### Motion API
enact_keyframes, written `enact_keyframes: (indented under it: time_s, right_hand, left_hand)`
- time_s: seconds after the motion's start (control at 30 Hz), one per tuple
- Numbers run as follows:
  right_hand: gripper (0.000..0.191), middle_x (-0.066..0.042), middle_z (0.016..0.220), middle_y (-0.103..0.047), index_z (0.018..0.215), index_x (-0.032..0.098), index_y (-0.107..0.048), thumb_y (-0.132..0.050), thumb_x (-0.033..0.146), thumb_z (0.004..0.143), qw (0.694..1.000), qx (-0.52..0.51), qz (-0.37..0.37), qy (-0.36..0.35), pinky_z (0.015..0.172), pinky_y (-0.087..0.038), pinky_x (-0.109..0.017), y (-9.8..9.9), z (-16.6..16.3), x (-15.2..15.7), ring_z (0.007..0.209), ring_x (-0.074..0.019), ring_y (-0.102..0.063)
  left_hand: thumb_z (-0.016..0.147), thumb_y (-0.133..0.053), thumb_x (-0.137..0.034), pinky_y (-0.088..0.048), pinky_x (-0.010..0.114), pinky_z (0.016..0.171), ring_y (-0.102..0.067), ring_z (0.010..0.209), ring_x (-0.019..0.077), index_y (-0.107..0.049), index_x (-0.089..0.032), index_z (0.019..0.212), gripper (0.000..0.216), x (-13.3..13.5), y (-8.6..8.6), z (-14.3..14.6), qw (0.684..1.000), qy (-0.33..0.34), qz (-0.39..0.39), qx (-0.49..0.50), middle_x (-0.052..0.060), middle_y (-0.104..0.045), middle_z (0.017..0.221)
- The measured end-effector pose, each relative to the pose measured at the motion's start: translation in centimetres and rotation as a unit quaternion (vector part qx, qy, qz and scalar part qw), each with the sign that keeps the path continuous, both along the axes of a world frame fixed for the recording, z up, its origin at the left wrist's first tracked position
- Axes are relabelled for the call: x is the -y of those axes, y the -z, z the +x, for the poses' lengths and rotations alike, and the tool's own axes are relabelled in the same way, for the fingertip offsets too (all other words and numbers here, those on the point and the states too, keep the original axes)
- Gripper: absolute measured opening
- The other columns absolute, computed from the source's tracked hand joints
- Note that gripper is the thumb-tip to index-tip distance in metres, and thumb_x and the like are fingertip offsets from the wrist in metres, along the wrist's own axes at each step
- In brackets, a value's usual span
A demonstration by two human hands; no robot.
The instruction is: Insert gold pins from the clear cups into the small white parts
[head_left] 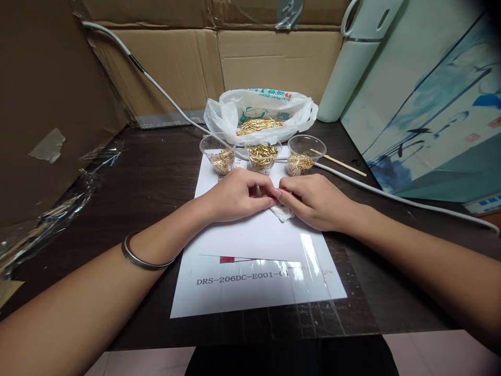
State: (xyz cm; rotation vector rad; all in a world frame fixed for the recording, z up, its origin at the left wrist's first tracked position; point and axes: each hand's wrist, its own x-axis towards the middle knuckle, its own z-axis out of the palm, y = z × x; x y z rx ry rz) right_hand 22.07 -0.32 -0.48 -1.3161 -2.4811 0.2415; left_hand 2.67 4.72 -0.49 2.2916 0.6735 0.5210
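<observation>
Head view. My left hand (235,196) and right hand (313,201) meet fingertip to fingertip over the white sheet (254,245) on the counter (148,172). Both are curled nearly closed, pinching at something too small to make out; a crumpled white tissue (282,212) lies under my right fingers, touching them. I judge the tissue to be soft and nearly weightless, best taken by its edge. The brass pins, held in three clear cups (262,156) just beyond my knuckles and in a plastic bag (260,112) behind those, I judge to be light, stiff, slippery and easily scattered, so best pinched singly at mid-length. A thin wooden stick (338,162) rests beside the right cup, and a white cable (391,194) crosses the counter.
</observation>
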Motion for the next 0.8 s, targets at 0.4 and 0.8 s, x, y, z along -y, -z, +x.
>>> enact_keyframes:
  time_s: [0.4, 0.8]
  right_hand:
    - [0.035, 0.001, 0.063, -0.046, 0.071, 0.017, -0.043, -0.029, 0.037, 0.096, 1.000, -0.018, -0.006, 0.008, 0.057, -0.025, -0.025, 0.12, 0.17, -0.03, 0.057, -0.0095, -0.041]
    - [0.034, 0.000, 0.064, -0.048, 0.071, 0.018, -0.041, -0.029, 0.038, 0.095, 1.000, 0.012, 0.000, 0.008, 0.057, -0.025, -0.025, 0.24, 0.07, -0.05, 0.058, -0.0102, -0.043]
  left_hand:
    - [0.078, -0.061, -0.030, -0.035, 0.020, 0.052, -0.047, 0.057, 0.0076, -0.068, -0.015, 0.082, 0.016, 0.09, -0.08, -0.01, 1.000, -0.008, 0.015, -0.017, -0.002, -0.058, 0.062]
    - [0.080, -0.059, -0.025, -0.037, 0.020, 0.054, -0.051, 0.059, 0.0085, -0.071, -0.016, 0.091, 0.019, 0.01, -0.01, -0.08, 1.000, -0.001, -0.003, -0.008, 0.001, -0.066, 0.071]
